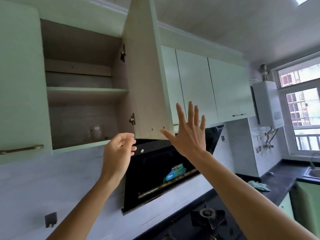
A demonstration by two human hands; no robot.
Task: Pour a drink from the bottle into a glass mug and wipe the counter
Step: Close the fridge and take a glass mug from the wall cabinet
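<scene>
risk: glass tipped on reach-in

left hand [119, 148] loosely curled, right hand [188, 132] spread beside the open door [143, 84]; both empty. blurred glassware [96, 131], likely the mug, stands on the bottom shelf [78, 144]. judged risk: a hasty reach knocks it off. bottle not seen.

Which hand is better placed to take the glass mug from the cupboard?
Probably left: the left hand is nearest the clear glass mug; the open beige door separates the right hand from it.

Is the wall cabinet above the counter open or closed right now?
Open. Its door stands swung out, baring the shelves inside.
</scene>
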